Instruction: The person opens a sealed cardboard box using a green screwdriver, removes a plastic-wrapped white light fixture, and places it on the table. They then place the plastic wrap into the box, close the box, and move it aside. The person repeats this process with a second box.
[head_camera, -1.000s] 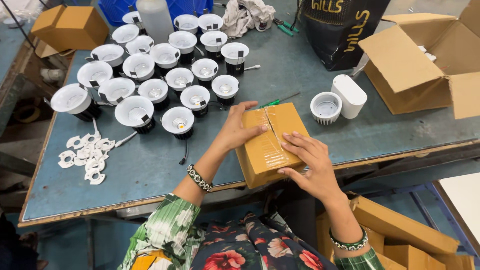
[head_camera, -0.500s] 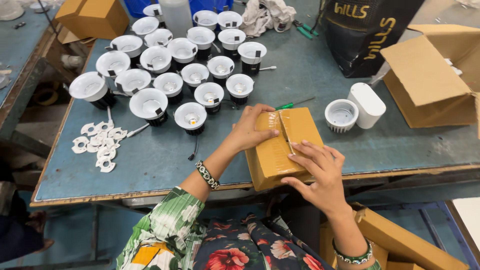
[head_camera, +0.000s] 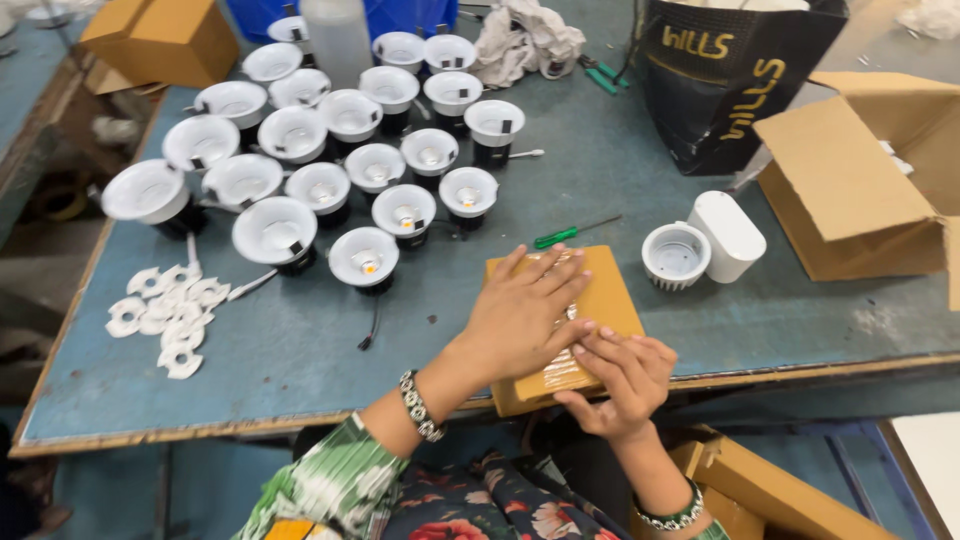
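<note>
A small brown cardboard box (head_camera: 610, 300) lies flat at the near edge of the blue-grey table (head_camera: 300, 350), its top seam covered with clear tape. My left hand (head_camera: 525, 315) lies flat on the box lid, fingers spread, pressing down. My right hand (head_camera: 620, 380) curls over the box's near edge, fingertips on the tape strip. Both wrists wear bracelets. Just beyond the box lies a green-handled screwdriver (head_camera: 570, 235).
Several white round downlight fixtures (head_camera: 340, 170) fill the table's left half, with white plastic rings (head_camera: 165, 315) near the left edge. A white ribbed fixture (head_camera: 676, 256) and white cylinder (head_camera: 728, 236) sit right of the box. An open carton (head_camera: 860, 190), black bag (head_camera: 730, 80), rag (head_camera: 525, 45).
The box has settled flat at the table edge. My left hand spread flat over the lid, and my right hand slid down to the near end of the tape.
</note>
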